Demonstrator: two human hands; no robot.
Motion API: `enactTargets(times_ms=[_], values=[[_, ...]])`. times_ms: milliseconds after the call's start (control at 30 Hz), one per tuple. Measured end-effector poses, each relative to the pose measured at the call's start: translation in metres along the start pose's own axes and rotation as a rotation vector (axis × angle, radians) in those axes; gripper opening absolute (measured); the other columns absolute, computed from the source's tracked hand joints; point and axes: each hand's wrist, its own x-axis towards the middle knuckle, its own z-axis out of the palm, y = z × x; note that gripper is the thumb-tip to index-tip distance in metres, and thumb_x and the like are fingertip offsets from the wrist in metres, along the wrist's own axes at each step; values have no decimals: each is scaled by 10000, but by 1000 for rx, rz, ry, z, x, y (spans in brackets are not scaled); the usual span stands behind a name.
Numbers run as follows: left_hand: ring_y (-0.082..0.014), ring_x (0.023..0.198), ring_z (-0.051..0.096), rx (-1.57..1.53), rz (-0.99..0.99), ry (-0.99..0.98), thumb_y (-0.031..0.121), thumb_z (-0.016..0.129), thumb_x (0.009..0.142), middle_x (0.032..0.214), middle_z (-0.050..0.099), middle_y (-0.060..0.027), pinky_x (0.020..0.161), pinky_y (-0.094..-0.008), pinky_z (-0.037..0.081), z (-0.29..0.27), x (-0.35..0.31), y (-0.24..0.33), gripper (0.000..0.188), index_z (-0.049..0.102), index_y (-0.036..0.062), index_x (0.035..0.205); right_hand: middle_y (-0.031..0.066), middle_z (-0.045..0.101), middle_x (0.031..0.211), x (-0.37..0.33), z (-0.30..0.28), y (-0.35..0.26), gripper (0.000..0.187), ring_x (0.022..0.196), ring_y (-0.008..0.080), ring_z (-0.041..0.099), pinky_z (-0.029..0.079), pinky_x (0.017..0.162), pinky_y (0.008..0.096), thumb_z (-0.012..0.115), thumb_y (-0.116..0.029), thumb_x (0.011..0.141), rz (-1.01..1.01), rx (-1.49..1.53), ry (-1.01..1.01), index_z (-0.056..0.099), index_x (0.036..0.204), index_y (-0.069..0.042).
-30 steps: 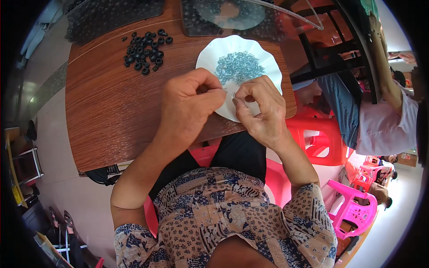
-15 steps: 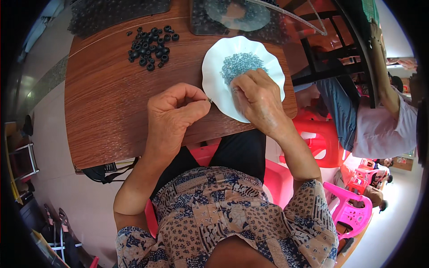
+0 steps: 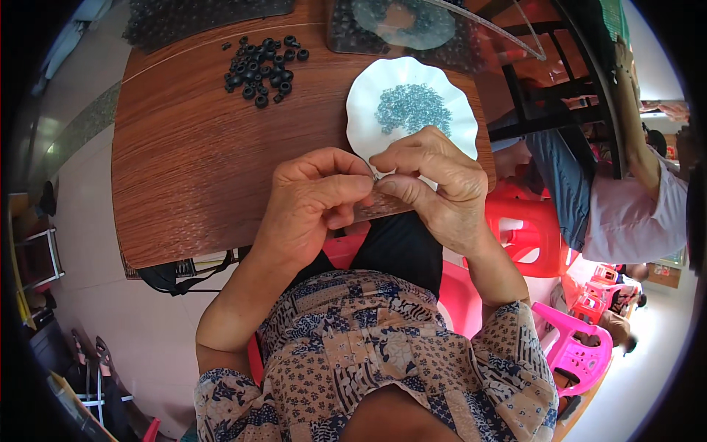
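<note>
My left hand (image 3: 317, 193) is closed in a pinch, thumb against forefinger, above the table's near edge. Between those fingertips shows a tiny dark thing, too small to name. My right hand (image 3: 440, 177) meets it there, its thumb and forefinger also pinched close around that spot. Just behind the right hand lies a white plate with a wavy rim (image 3: 359, 110). A heap of small clear bluish pieces (image 3: 414, 109) sits on it. Farther left, several round black parts with holes (image 3: 258, 71) are spread loosely on the wooden table (image 3: 191, 162).
At the far edge are a tray of dark pieces (image 3: 210, 18) and a clear-walled container (image 3: 401, 29). A black-framed stand (image 3: 567, 96) rises at the right, with another person's arm (image 3: 635, 110) beyond it. Red stools (image 3: 523, 228) and a pink chair (image 3: 582, 350) stand right of me.
My right hand has come off the heap on the plate and moved down to my left hand's fingertips. The left hand has shifted slightly right; the whole view has also shifted a little.
</note>
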Motion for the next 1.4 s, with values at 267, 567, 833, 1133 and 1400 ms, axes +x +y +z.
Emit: enactTargets(times_ms=[267,567,833,1133,1400], values=[[-57,513,490,-128,-53,-32,92,640,836,728,636,-85,431,-185,344,-2,0,-1,116,631,-7,896,73,619,819,-2,4,-2,163,721,132,528,423,657,247,695,43,707,-12,52,2,659,863,17],[-79,574,516,-307,-57,-100,149,570,897,788,628,-100,469,-213,392,-15,6,-5,220,619,-36,1007,63,618,863,-7,7,-1,139,761,114,514,408,696,236,672,56,742,223,276,80,653,877,28],[-111,594,544,-263,-7,2,128,549,909,808,630,-122,480,-244,435,-10,2,-3,215,594,-46,1028,69,616,860,-5,17,-2,148,766,121,534,425,694,244,666,66,739,115,148,91,646,881,31],[-112,655,550,-273,90,10,93,583,885,794,588,-54,548,-222,445,-8,2,-9,169,588,-32,999,69,606,785,1,27,-4,149,728,134,549,432,642,243,696,66,690,5,-32,131,660,821,3],[-128,583,549,-61,196,6,39,598,861,745,607,-68,540,-229,449,-14,-2,-13,142,607,-33,983,17,602,744,13,17,-12,152,684,82,549,430,609,218,721,67,669,515,361,-1,623,759,-7]])
